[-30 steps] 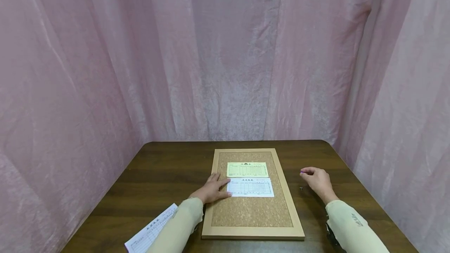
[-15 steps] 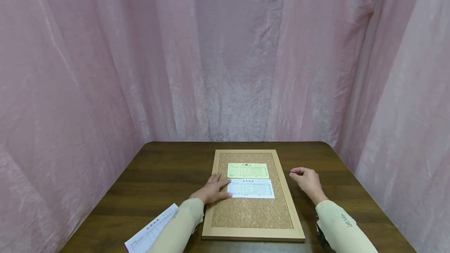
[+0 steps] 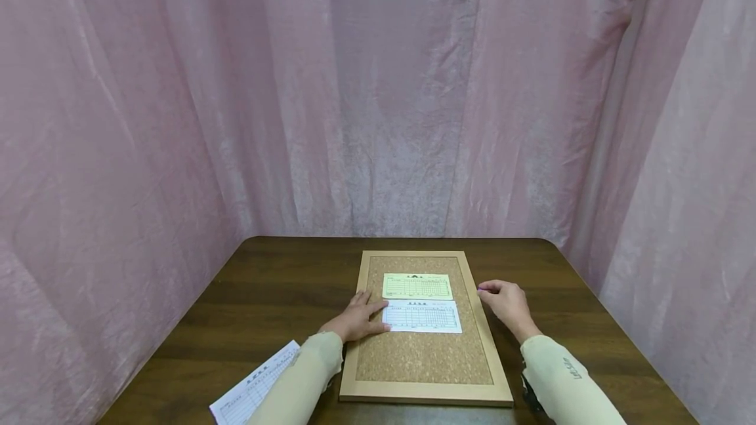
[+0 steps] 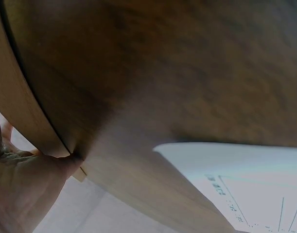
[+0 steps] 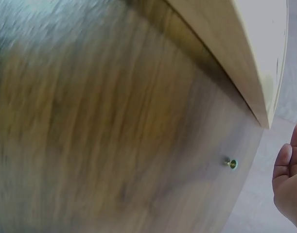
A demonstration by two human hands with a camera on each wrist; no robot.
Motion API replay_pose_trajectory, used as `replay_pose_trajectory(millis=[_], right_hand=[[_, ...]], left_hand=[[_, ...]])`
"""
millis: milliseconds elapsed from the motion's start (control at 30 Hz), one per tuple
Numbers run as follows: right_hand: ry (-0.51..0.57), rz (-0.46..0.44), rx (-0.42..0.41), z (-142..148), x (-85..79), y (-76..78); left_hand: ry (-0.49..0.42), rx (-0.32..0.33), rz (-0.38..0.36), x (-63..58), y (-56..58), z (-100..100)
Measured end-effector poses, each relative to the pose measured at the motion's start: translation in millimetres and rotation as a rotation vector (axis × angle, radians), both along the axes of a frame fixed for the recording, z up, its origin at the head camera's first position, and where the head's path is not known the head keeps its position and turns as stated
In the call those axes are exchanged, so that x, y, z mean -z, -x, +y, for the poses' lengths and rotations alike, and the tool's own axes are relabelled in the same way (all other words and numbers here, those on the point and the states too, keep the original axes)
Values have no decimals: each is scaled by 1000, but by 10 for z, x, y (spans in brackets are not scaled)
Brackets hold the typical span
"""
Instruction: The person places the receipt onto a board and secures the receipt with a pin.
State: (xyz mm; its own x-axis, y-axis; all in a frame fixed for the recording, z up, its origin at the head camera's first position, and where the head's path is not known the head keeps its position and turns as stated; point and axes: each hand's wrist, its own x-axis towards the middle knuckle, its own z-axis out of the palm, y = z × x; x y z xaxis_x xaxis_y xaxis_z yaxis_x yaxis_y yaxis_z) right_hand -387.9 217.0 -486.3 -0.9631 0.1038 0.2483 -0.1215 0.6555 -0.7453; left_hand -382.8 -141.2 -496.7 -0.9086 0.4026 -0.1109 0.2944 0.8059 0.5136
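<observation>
A wood-framed corkboard [image 3: 422, 359] lies on the table with a yellow printed slip [image 3: 417, 286] above a white printed slip [image 3: 422, 317]. My left hand [image 3: 356, 320] rests across the board's left frame, fingers spread, with fingertips at the white slip's left edge. Just off the board's right frame, my right hand [image 3: 505, 302] pinches a small purple push pin [image 3: 481, 290], mostly hidden by the fingers. In the right wrist view, a metallic pin [image 5: 231, 163] lies on the tabletop beside the board's frame.
More white printed forms [image 3: 251, 389] lie at an angle near the left forearm; their corner curls up in the left wrist view. Dark wood table [image 3: 283, 281] surrounds the board. Pink curtains [image 3: 401, 97] hang behind and on both sides.
My right hand has moved left toward the board's right frame with the purple push pin. My left hand stays in place on the board and slip.
</observation>
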Motion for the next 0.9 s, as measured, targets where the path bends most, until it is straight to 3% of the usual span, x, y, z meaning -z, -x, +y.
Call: replay_pose_trajectory(millis=[900], right_hand=[[64, -39, -37, -385, -28, 58]], left_hand=[[12, 1, 11, 20, 8, 2]])
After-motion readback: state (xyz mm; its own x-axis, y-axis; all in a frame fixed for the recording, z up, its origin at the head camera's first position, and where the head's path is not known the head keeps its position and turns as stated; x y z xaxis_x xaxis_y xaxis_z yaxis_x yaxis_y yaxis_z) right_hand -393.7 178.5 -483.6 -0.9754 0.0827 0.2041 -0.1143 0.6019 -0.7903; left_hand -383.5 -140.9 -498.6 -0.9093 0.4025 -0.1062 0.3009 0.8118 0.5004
